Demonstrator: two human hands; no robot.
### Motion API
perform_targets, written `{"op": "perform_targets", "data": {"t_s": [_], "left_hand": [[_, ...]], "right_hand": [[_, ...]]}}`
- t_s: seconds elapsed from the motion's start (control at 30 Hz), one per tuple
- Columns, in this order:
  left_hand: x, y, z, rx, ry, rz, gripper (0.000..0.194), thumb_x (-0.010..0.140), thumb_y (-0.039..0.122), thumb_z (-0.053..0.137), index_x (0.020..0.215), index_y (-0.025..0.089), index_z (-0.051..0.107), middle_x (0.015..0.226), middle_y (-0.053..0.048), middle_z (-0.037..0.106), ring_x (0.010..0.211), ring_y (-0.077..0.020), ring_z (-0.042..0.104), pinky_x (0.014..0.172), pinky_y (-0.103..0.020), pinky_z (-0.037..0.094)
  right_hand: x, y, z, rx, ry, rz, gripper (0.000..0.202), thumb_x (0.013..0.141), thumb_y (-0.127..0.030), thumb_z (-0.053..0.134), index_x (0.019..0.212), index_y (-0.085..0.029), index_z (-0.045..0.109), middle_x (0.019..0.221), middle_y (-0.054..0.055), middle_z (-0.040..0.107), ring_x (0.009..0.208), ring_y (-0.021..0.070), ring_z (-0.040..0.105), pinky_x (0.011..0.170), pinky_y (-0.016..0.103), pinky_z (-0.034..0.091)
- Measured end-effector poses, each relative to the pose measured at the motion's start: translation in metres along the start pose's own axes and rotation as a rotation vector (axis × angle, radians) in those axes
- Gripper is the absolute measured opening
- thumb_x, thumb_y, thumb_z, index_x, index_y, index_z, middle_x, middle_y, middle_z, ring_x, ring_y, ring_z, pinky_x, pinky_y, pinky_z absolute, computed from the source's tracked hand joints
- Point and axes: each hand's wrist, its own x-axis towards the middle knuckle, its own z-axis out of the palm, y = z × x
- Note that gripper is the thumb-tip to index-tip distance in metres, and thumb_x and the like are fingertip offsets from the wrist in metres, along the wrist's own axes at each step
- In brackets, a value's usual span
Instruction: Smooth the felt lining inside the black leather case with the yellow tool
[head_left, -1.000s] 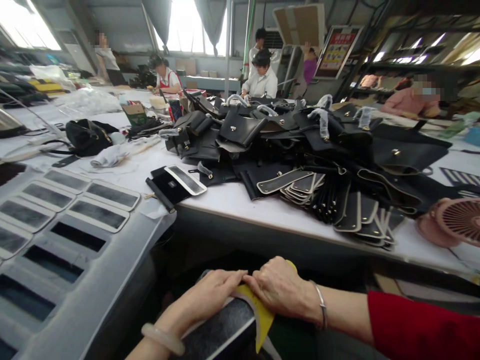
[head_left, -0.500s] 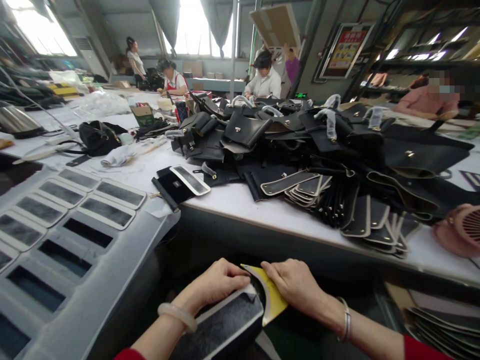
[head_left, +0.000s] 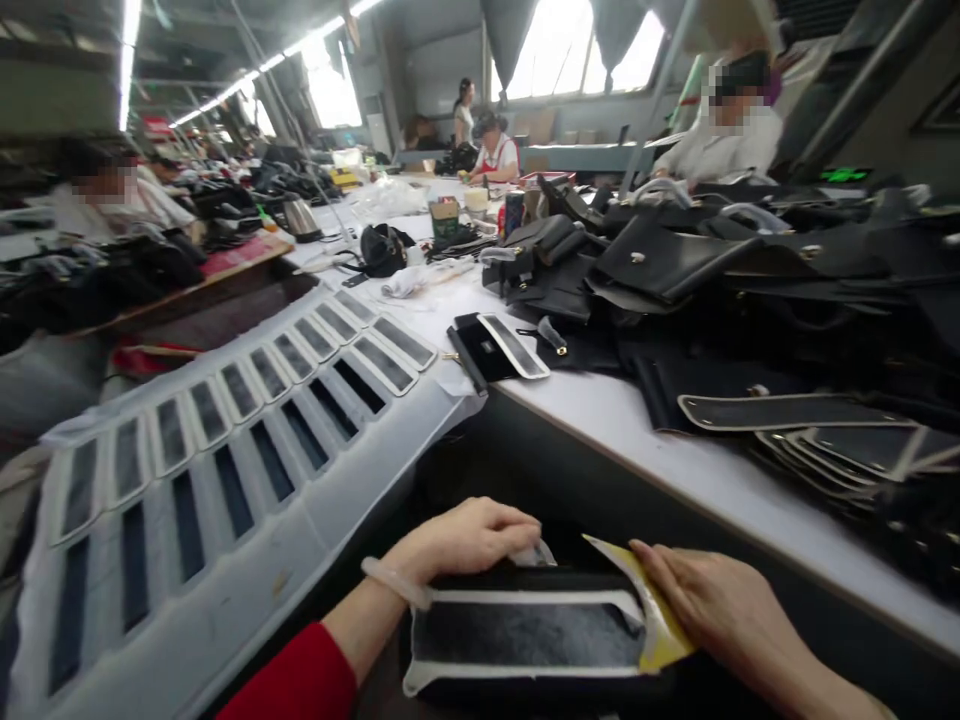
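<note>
A black rectangular leather-like piece with a pale border [head_left: 525, 630] lies low in front of me, over a darker black body. My right hand [head_left: 709, 595] grips a curved yellow sheet [head_left: 664, 625] at the piece's right end, thumb and fingers pressed together along the sheet's edge. The pale border curls up beside that sheet. Above the piece's upper edge is my left hand [head_left: 480, 535], its fingers bent and closed. A small whitish, translucent scrap [head_left: 541, 552] shows at the left fingertips; what they hold is partly hidden.
On the left, a grey cloth-covered surface [head_left: 315, 500] carries rows of pale-edged black panels [head_left: 208, 412]. Black bags [head_left: 667, 260] pile up on the white table [head_left: 600, 420], with stacked flaps [head_left: 847, 445] at right. Co-workers sit behind, one in white [head_left: 720, 140].
The view has swung left. The pale-bordered piece now lies nearly level and more fully visible. My left fingers have moved off its corner, and my right hand still grips the yellow sheet.
</note>
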Motion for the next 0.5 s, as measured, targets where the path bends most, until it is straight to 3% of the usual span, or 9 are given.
{"op": "perform_targets", "data": {"t_s": [0.03,0.1,0.13,0.2,0.33,0.4,0.5], "left_hand": [[-0.020,-0.011,-0.008,-0.034,0.077,-0.010,0.049,0.089,0.054,0.051,0.122,0.021,0.068,0.116,-0.003,0.071,0.107,-0.0228,0.062,0.095,-0.030,0.044],[-0.059,-0.034,-0.010,-0.121,0.203,-0.054,0.062,0.094,0.057,0.037,0.135,0.014,0.056,0.130,-0.010,0.065,0.123,-0.0249,0.056,0.108,-0.036,0.037],[-0.075,-0.046,-0.005,-0.196,0.234,-0.076,0.066,0.097,0.058,0.024,0.139,0.014,0.052,0.133,-0.011,0.063,0.123,-0.0243,0.056,0.107,-0.037,0.039],[-0.097,-0.065,0.016,-0.492,0.273,-0.106,0.072,0.096,0.065,0.026,0.127,0.011,0.062,0.123,-0.013,0.068,0.116,-0.0270,0.062,0.105,-0.039,0.043],[-0.104,-0.084,0.056,-0.651,0.467,-0.092,0.073,0.089,0.074,0.035,0.107,0.012,0.070,0.109,-0.012,0.072,0.111,-0.0294,0.062,0.104,-0.039,0.043],[-0.101,-0.087,0.063,-0.685,0.538,-0.132,0.072,0.089,0.074,0.035,0.106,0.014,0.070,0.105,-0.010,0.073,0.111,-0.0295,0.062,0.105,-0.039,0.043],[-0.102,-0.092,0.063,-0.625,0.553,-0.144,0.071,0.092,0.071,0.031,0.105,0.014,0.072,0.096,-0.010,0.074,0.107,-0.0298,0.064,0.105,-0.042,0.044]], "right_hand": [[0.003,0.000,0.002,0.033,0.014,0.001,0.059,0.102,-0.048,0.022,0.078,-0.027,0.073,0.078,0.004,0.076,0.075,0.0249,0.073,0.060,0.030,0.050],[0.010,-0.005,0.004,0.087,0.031,-0.008,0.062,0.101,-0.053,0.022,0.075,-0.029,0.073,0.078,0.004,0.076,0.074,0.0253,0.073,0.061,0.031,0.051],[0.014,-0.009,0.004,0.107,0.025,-0.020,0.062,0.100,-0.054,0.022,0.075,-0.029,0.073,0.077,0.004,0.076,0.074,0.0254,0.073,0.061,0.032,0.051],[0.021,-0.022,0.001,0.121,-0.009,-0.043,0.063,0.100,-0.055,0.022,0.073,-0.030,0.072,0.073,0.004,0.075,0.072,0.0258,0.073,0.060,0.032,0.050],[0.033,-0.045,-0.010,0.027,-0.072,-0.073,0.063,0.100,-0.056,0.020,0.070,-0.029,0.068,0.071,0.003,0.073,0.073,0.0286,0.071,0.062,0.036,0.047],[0.038,-0.054,-0.014,-0.031,-0.086,-0.102,0.063,0.101,-0.056,0.020,0.070,-0.028,0.067,0.074,0.003,0.073,0.075,0.0298,0.071,0.063,0.037,0.045],[0.044,-0.071,-0.018,-0.103,-0.107,-0.174,0.064,0.102,-0.054,0.019,0.070,-0.028,0.068,0.074,0.003,0.074,0.075,0.0297,0.071,0.064,0.037,0.045]]}}
